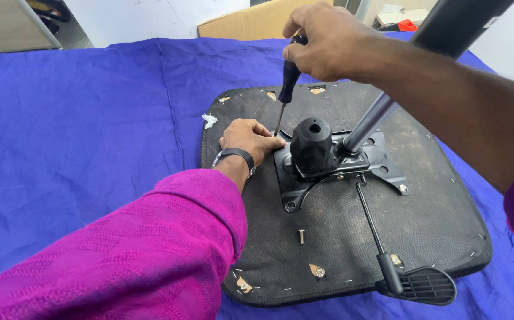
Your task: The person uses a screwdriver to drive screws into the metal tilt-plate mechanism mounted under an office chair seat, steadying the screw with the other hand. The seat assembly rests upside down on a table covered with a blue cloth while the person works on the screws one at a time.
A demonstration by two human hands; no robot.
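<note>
An upturned office chair seat point(435, 237) lies on a blue cloth, its black fabric underside facing up. A black metal mechanism plate point(381, 163) with a round black hub point(311, 145) is on it. My right hand point(322, 41) grips the black handle of a screwdriver point(288, 80), held upright with its tip down at the plate's near-left corner. My left hand point(248, 139), wearing a black wrist strap, rests on the seat with fingertips pinched around the screwdriver's tip. A loose screw point(301, 235) lies on the seat in front of the plate.
A silver gas-lift tube point(369, 121) slants up to the right from the mechanism. A lever rod with a black paddle handle point(423, 285) reaches toward the seat's front edge. The blue cloth point(85, 130) covers the table. A cardboard box point(251, 22) stands behind.
</note>
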